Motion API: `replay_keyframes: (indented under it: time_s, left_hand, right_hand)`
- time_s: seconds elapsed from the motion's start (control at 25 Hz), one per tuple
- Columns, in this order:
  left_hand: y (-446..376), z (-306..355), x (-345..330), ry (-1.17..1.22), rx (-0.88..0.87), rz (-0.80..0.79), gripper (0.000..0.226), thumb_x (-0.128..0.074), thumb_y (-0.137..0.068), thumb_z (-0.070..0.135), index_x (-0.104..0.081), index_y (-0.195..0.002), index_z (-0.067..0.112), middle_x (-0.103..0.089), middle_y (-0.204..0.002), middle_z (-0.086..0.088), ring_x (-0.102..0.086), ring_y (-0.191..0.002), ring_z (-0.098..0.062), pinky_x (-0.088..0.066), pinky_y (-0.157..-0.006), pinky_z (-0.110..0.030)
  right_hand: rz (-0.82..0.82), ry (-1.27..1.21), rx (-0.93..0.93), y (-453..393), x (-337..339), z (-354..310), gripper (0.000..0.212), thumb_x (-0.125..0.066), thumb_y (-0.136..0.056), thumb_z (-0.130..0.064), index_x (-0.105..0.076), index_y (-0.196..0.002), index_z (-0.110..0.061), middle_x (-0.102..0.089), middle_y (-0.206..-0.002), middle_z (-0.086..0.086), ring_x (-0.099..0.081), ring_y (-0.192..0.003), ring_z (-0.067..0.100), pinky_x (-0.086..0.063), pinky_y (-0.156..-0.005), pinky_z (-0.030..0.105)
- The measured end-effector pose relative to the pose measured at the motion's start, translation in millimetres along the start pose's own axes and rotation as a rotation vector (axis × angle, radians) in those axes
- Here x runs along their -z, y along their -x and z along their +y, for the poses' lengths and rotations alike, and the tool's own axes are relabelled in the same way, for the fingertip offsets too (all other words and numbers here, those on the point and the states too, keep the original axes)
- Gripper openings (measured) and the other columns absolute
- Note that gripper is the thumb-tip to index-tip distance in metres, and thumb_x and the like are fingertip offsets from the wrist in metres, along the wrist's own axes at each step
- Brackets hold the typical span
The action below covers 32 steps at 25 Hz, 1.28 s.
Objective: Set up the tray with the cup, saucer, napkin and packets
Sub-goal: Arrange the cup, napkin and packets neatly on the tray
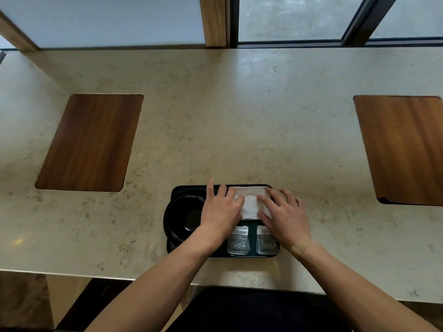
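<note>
Both hands flat, fingers spread: left hand point(221, 209) and right hand point(285, 216) press the white folded paper napkin point(250, 204) between them onto the black rectangular tray point(177, 190). No grip closed. Smooth outward, keeping edges square; grey packets point(238, 243) lie just nearside.

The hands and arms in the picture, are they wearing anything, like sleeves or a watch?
No sleeves show: both forearms are bare right down to the picture's edge. The left hand has no ring, watch or glove that I can see. The right hand is bare too, but a small tan adhesive bandage is stuck across its wrist.
</note>
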<state>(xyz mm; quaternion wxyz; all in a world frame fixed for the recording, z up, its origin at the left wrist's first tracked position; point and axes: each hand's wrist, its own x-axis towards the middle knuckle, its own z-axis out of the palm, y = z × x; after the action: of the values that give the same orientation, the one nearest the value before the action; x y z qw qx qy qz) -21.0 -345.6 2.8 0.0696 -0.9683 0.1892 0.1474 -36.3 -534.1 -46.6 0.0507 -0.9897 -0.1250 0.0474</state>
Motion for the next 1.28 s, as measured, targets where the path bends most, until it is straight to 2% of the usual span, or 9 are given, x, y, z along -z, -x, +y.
replay_keyframes:
  time_s: [0.6,0.72,0.92,1.28]
  left_hand:
    - [-4.6,-2.5,0.4,0.024,0.002,0.024,0.046,-0.05,-0.094,0.041,-0.047,-0.135,0.021,-0.044,-0.142,-0.008,-0.038,-0.131,-0.031,-0.003,-0.113,-0.061]
    - [-2.4,-2.2,-0.4,0.03,-0.027,0.051,0.045,-0.054,-0.093,0.041,-0.049,-0.134,0.021,-0.047,-0.14,-0.009,-0.041,-0.129,-0.031,-0.005,-0.113,-0.061]
    - [-4.4,-3.2,0.4,-0.011,-0.043,0.025,0.044,-0.053,-0.094,0.037,-0.047,-0.135,0.021,-0.047,-0.138,-0.011,-0.04,-0.128,-0.034,-0.002,-0.113,-0.062]
    - [-10.0,-0.4,1.5,-0.025,-0.045,0.013,0.043,-0.053,-0.094,0.037,-0.046,-0.134,0.024,-0.046,-0.137,-0.01,-0.04,-0.129,-0.032,-0.001,-0.113,-0.062]
  right_hand:
    - [0.034,0.009,0.008,2.5,-1.9,-1.8,0.043,-0.057,-0.087,-0.049,-0.058,-0.124,-0.028,-0.056,-0.138,0.001,-0.05,-0.123,0.033,-0.041,-0.091,0.047]
    - [0.053,0.001,0.004,2.6,-1.0,-0.8,0.043,-0.049,-0.088,-0.05,-0.058,-0.124,-0.028,-0.056,-0.137,0.001,-0.05,-0.123,0.032,-0.041,-0.091,0.046]
    - [0.012,0.007,0.005,3.3,-0.3,1.2,0.044,-0.06,-0.085,-0.048,-0.058,-0.125,-0.03,-0.056,-0.138,0.002,-0.05,-0.123,0.033,-0.041,-0.092,0.047]
    - [-0.004,0.016,0.023,0.8,2.7,5.8,0.045,-0.064,-0.083,-0.049,-0.059,-0.124,-0.03,-0.058,-0.135,0.001,-0.052,-0.121,0.035,-0.042,-0.091,0.048]
